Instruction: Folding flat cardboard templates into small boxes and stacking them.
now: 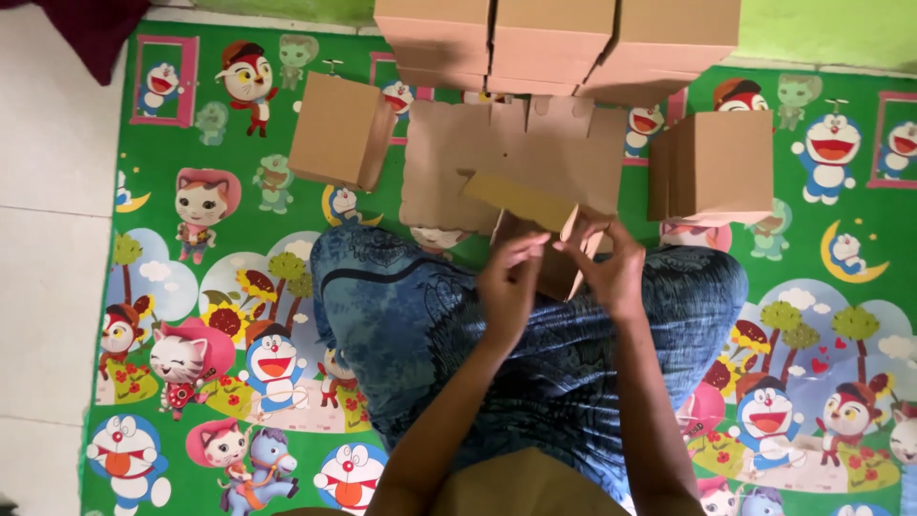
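A partly folded brown cardboard box (pixel 535 215) rests above my lap. My left hand (pixel 506 282) grips its near left side with fingers curled on the flap. My right hand (pixel 611 268) pinches the box's near right edge. Beneath the box lies a flat unfolded cardboard sheet (pixel 458 153) on the mat. My knees in blue patterned cloth (pixel 411 315) sit under both hands.
A folded box (pixel 339 129) stands at the left and a stack of flat cardboard pieces (pixel 716 167) at the right. Several finished boxes (pixel 554 43) line the far wall. The green cartoon-print mat (pixel 191 287) covers the floor, with white tiles (pixel 48 239) at the left.
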